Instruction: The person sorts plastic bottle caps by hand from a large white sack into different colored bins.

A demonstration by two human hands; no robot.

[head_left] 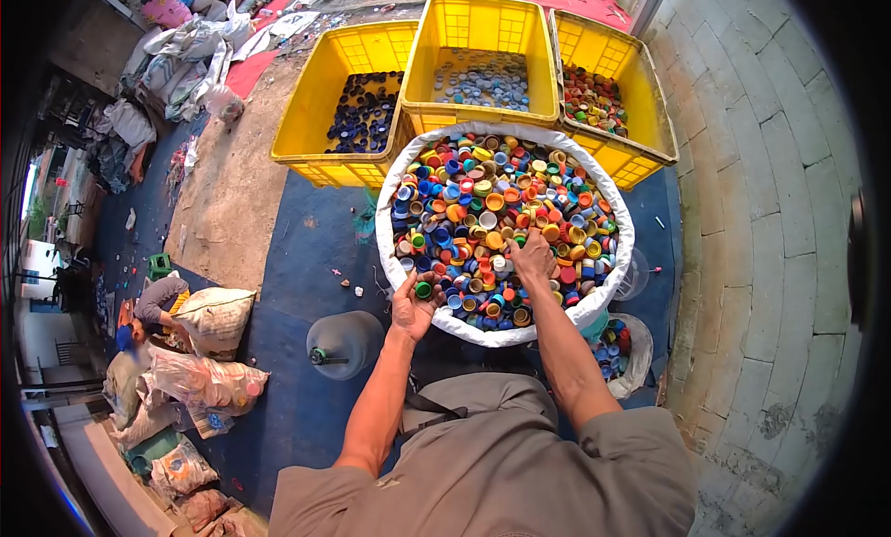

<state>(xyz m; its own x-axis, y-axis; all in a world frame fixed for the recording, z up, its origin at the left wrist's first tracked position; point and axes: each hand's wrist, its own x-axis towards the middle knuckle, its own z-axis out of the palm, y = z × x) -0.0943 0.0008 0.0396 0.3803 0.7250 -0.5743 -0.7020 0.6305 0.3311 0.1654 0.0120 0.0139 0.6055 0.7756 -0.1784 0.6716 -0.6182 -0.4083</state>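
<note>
"Where are the caps, and what does each grip have?"

"The mixed bottle caps [495,202] lie heaped in the round white-rimmed container [385,217]. The left hand [411,309], palm turned up by the near-left rim, has its fingers curled round a green cap [423,290]. The right hand [532,260] reaches fingertips-down into the heap; I can't tell whether it pinches a cap or only touches."

"How would you pick well here?"

"I'd lift from the top layer with thumb and forefinger, not rake. The heap comes up near the rim, so a hard sweep could spill caps onto the blue mat [292,258]."

"And the left?"

"I'd leave that palm cupped and level. Smooth round caps likely roll out of a tilted hand, and a small handful is probably safer than a full one."

"Anything about colour?"

"Look before closing the fingers: many shades lie mixed here, while the yellow left crate [302,110] holds dark blue caps [367,115] and the yellow middle crate [478,118] pale ones. Similar blues would be easy to confuse."
</note>
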